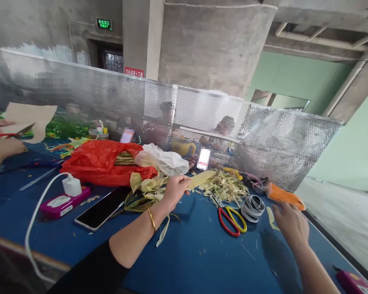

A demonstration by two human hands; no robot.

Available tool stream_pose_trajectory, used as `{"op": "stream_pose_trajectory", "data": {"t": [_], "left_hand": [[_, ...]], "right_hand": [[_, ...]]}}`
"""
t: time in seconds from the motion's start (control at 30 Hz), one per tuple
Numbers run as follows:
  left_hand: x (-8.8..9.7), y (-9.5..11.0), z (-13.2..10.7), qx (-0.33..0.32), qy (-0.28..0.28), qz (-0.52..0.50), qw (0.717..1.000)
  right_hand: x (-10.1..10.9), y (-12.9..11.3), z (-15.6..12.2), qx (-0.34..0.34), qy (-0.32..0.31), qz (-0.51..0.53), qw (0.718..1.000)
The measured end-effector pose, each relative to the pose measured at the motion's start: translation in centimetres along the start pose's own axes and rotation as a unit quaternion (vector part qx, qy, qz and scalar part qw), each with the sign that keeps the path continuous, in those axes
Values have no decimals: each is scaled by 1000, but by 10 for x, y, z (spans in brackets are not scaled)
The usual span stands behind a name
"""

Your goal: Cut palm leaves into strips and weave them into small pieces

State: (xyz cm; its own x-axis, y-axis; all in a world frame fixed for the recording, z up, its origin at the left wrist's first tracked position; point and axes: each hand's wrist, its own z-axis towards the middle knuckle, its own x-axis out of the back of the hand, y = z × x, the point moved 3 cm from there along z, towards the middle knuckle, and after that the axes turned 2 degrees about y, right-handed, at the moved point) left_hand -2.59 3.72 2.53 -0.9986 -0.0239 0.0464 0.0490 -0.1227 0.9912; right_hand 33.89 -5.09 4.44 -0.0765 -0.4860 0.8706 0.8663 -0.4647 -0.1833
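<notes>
My left hand (175,191), with a gold bangle at its wrist, pinches the near end of a pale yellow, leaf-shaped strip (202,179). The strip points right, over a heap of dry shavings (227,185). My right hand (291,224) hovers at the right side of the table, fingers apart and somewhat bent, with nothing visible in them. Close to its fingertips are a small pale curved strip (272,219) and a long orange object (285,197). Between my hands lie scissors (233,222) with one red and one yellow handle, beside a grey-white coil (253,208).
On the blue table (184,253), a red plastic bag (92,161) and dried husks (144,192) lie left, near a phone (101,210) and a magenta power strip (64,202). A perforated metal screen (208,110) stands behind. At far left, another person's hands (9,149) hold paper.
</notes>
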Motion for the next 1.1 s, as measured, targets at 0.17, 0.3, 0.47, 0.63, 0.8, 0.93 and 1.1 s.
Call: {"op": "stream_pose_trajectory", "data": {"t": [0.17, 0.3, 0.47, 0.63, 0.8, 0.93, 1.1], "left_hand": [[-19, -2, -17, 40, -34, -78, 996], [-26, -7, -29, 52, -62, -68, 994], [-31, -23, -34, 88, -132, -30, 987], [-39, -36, -36, 97, -167, -19, 981], [-38, -41, -34, 104, -123, -28, 987], [-38, -42, -33, 122, -111, -74, 984], [-38, -42, -33, 124, -98, -116, 981]], "right_hand": [[3, -92, -36, 96, -98, 398, 907], [-17, -155, -65, -4, -227, 644, 731], [-44, -158, -75, -55, -227, 677, 698], [-55, -146, -83, -67, -293, 667, 682], [-55, -146, -86, -85, -293, 687, 660], [-56, -143, -83, -112, -256, 668, 690], [-57, -141, -80, -104, -244, 654, 709]]}}
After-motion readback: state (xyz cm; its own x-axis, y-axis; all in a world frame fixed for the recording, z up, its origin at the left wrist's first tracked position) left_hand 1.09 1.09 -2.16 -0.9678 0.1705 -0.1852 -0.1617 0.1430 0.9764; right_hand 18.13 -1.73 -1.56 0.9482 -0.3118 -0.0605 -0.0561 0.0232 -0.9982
